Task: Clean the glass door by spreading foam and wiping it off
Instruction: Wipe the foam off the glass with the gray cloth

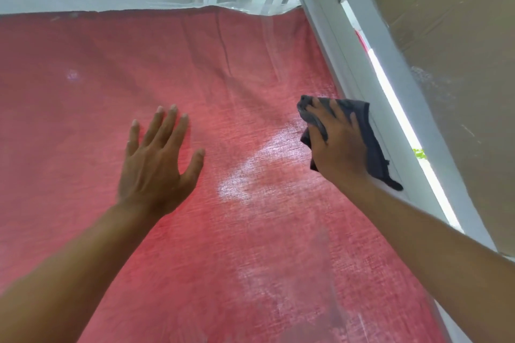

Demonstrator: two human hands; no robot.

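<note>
Glass door [195,69] fills view, red curtain [111,231] behind, foam haze [245,175] mid-pane: rigid, slick, breakable, so push gently; right hand [338,145] grips soft limp grey cloth [370,147] bunched, left hand [156,161] flat, empty.

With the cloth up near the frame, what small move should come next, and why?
Probably sweep the grey cloth in the right hand down and to the left across the whitish foam smear, which remains on the glass door. The left hand lies flat on the pane, well clear of that path.
</note>
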